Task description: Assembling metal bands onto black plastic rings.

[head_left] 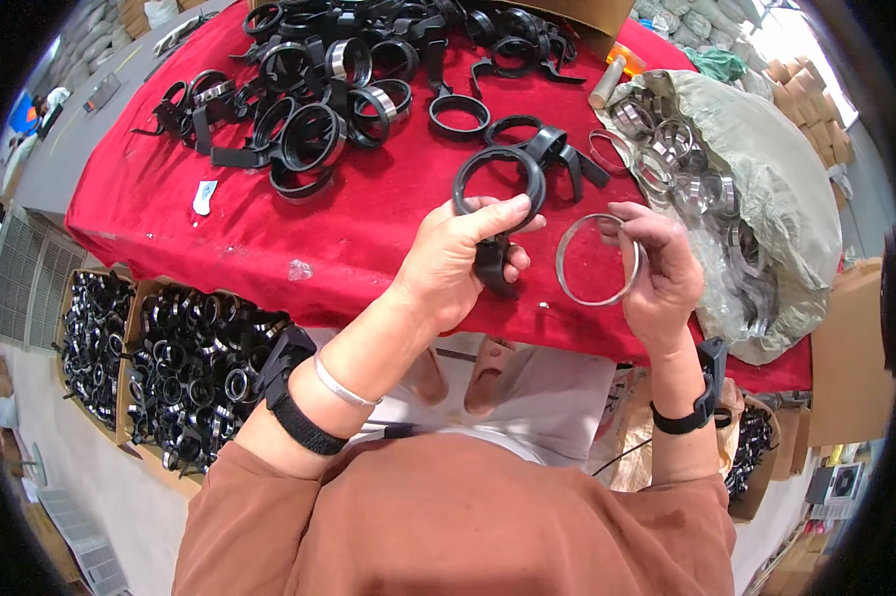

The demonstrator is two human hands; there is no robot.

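Observation:
My left hand (458, 248) is closed round a black plastic ring with a handle (498, 266), its round opening tilted up over the table's front part. To its right, my right hand (656, 263) pinches a thin silver metal ring (564, 270) by its right side. The two rings are apart. Just beyond them, another black ring piece (547, 144) lies on the red cloth. A loose metal ring (610, 149) rests near the plastic bag (800, 209), which holds several more metal rings (671, 139).
A heap of black ring pieces (309, 139) covers the far left of the red-clothed table (219, 233). A cardboard box (587, 14) stands at the back, near a tube-like roll (607, 83). Cardboard boxes (125, 368) full of black pieces stand on the floor at left.

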